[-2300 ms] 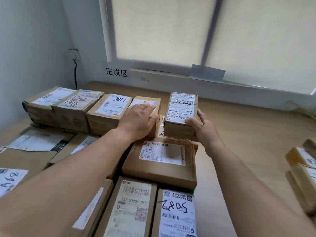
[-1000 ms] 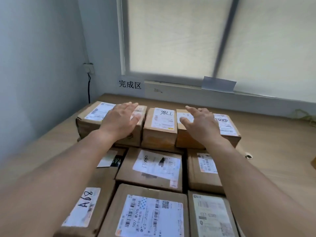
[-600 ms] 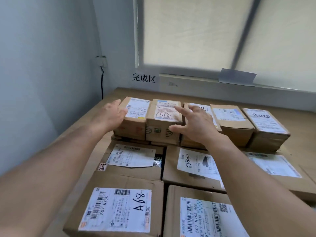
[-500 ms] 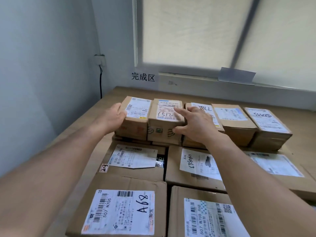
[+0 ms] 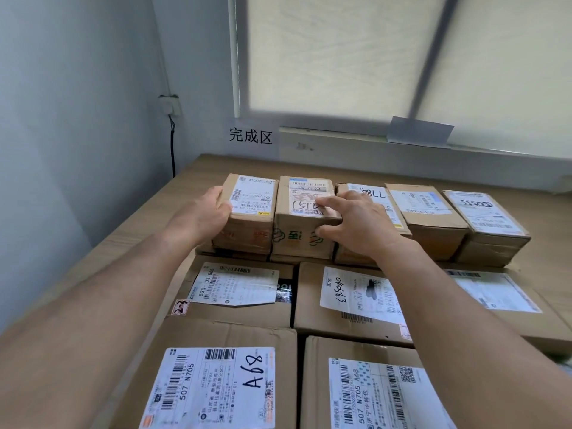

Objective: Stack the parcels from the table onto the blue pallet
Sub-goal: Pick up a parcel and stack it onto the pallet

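Head view: fingers (image 5: 332,202) of the right hand (image 5: 356,224) curl over the top of the 2151 parcel (image 5: 305,218), thumb on its front face, pinching its edge. Left hand (image 5: 201,218) presses flat-fingered against the outer side of the end parcel (image 5: 252,212), left of centre. Half a second ago both hands were only reaching in; now they squeeze these two parcels together. They begin a row (image 5: 424,205) of five small parcels across mid-frame, on top of big parcels (image 5: 235,292) filling the lower frame. Pallet is hidden beneath. The row seems to be getting squared up, ready for more.
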`<action>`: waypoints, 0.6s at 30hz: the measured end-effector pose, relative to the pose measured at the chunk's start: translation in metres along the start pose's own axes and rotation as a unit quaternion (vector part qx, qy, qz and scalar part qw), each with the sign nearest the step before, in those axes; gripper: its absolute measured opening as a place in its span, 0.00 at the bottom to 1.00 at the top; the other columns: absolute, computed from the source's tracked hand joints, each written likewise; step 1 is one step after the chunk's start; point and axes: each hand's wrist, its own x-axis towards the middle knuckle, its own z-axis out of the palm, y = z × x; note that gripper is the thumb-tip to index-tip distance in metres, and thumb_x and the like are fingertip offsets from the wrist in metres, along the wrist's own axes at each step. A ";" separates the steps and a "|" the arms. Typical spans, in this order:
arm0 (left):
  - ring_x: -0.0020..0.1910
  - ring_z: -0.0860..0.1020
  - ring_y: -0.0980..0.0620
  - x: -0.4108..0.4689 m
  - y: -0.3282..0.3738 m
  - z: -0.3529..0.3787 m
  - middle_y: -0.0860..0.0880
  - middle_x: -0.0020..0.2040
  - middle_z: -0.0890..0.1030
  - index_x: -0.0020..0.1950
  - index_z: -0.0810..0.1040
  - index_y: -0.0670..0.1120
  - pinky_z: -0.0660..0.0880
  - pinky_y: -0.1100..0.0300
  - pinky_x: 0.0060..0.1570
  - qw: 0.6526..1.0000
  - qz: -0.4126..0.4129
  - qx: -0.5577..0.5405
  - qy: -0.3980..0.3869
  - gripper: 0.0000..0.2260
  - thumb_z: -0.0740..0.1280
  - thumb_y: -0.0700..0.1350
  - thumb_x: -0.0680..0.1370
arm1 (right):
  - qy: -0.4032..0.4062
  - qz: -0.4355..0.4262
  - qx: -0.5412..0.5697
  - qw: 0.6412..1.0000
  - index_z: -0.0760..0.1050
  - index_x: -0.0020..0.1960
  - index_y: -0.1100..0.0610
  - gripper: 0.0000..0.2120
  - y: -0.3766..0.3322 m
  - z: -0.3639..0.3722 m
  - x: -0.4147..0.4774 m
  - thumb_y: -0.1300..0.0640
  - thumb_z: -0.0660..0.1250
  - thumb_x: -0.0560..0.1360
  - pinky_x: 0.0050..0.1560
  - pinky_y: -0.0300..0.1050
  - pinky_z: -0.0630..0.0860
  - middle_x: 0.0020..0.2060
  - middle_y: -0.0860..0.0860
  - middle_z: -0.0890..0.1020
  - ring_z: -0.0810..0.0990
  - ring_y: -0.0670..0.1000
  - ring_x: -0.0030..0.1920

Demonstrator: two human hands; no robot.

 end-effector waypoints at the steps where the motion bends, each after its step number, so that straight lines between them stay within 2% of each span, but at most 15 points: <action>1: 0.67 0.67 0.42 0.001 0.002 -0.001 0.42 0.71 0.68 0.74 0.61 0.47 0.66 0.51 0.61 1.000 -0.001 0.012 0.003 0.20 0.54 0.48 0.82 | 0.003 -0.002 0.001 1.000 0.64 0.73 0.41 0.29 0.000 0.000 -0.001 0.40 0.66 0.74 0.69 0.57 0.62 0.69 0.50 0.68 0.65 0.53 0.69; 4: 0.71 0.62 0.43 0.000 0.017 -0.004 0.43 0.73 0.64 0.76 0.59 0.48 0.62 0.50 0.67 0.996 0.030 0.071 0.042 0.23 0.53 0.51 0.81 | 0.030 -0.007 0.012 0.999 0.63 0.74 0.42 0.28 0.001 -0.005 -0.003 0.36 0.61 0.76 0.69 0.55 0.63 0.70 0.51 0.68 0.65 0.54 0.69; 7: 0.75 0.57 0.46 -0.006 0.047 0.003 0.46 0.77 0.59 0.77 0.57 0.51 0.55 0.51 0.72 0.989 0.091 0.096 0.059 0.25 0.53 0.56 0.82 | 0.069 0.006 0.024 0.997 0.64 0.74 0.43 0.26 0.012 -0.013 -0.008 0.37 0.57 0.78 0.69 0.53 0.60 0.72 0.52 0.67 0.64 0.54 0.71; 13: 0.75 0.57 0.47 -0.020 0.116 0.042 0.46 0.76 0.60 0.76 0.59 0.52 0.54 0.51 0.73 0.980 0.186 0.060 0.047 0.27 0.56 0.60 0.79 | 0.133 0.062 0.018 0.989 0.63 0.75 0.47 0.23 0.081 -0.038 -0.028 0.45 0.57 0.81 0.70 0.53 0.59 0.73 0.54 0.65 0.61 0.55 0.73; 18: 0.76 0.55 0.49 -0.039 0.182 0.080 0.48 0.77 0.59 0.77 0.58 0.53 0.52 0.51 0.74 0.963 0.253 0.092 0.019 0.31 0.57 0.64 0.77 | 0.161 0.163 0.001 0.973 0.62 0.75 0.50 0.23 0.164 -0.056 -0.043 0.52 0.56 0.81 0.70 0.55 0.59 0.74 0.58 0.62 0.59 0.58 0.73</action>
